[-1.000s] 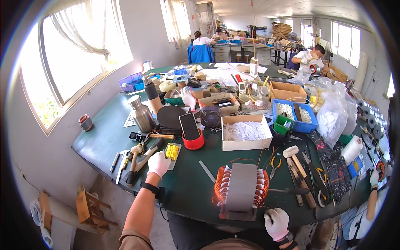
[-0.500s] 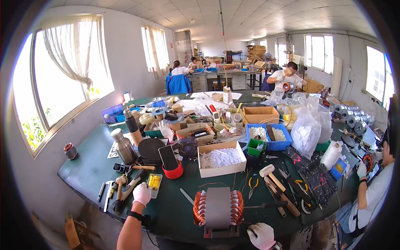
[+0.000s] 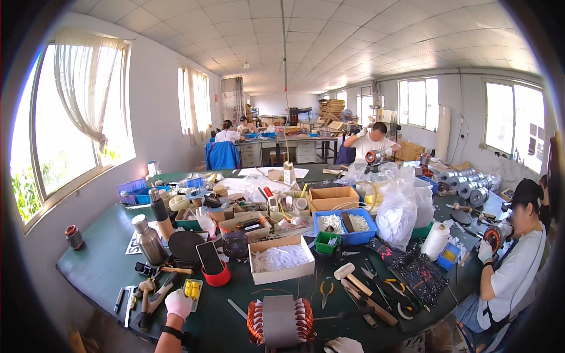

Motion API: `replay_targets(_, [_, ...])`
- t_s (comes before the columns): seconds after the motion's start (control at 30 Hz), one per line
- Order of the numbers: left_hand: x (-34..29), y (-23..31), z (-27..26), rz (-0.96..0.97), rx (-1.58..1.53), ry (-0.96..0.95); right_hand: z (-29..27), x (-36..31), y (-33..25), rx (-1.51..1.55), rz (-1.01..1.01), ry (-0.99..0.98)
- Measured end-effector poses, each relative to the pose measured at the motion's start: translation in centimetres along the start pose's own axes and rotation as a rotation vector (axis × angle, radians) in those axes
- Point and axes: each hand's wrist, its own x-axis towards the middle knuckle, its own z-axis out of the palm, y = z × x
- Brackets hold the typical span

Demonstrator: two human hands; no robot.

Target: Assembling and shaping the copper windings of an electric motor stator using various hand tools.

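Head cam: gloved L hand (image 3: 178, 305) at clear tray (image 3: 196, 302) w/ yellow strips (image 3: 192, 288); fingers partly hidden, grip can't tell. Gloved R hand (image 3: 344, 346) cut off at bottom edge, fingers unclear. Copper-wound stator (image 3: 279, 320) on green table (image 3: 97, 267), btwn hands.

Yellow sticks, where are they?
In the head view, the yellow sticks lie in a tray left of centre, between the left hand and the red cup.
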Motion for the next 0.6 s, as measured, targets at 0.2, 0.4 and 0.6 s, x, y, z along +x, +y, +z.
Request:
replay_targets(0.2, [0.1,0.4,-0.1,-0.001,-0.038,0.043,-0.2,0.0,-0.1,0.022,0.012,-0.015])
replay_targets(0.4, [-4.1,1.4,-4.5,0.129,-0.210,0.263,-1.7,0.4,-0.2,0.093,0.019,-0.037])
replay_targets(0.6, [-18.0,11.7,-20.1,0.630,-0.795,-0.093,-6.6,5.4,-6.4,0.432,0.020,-0.014])
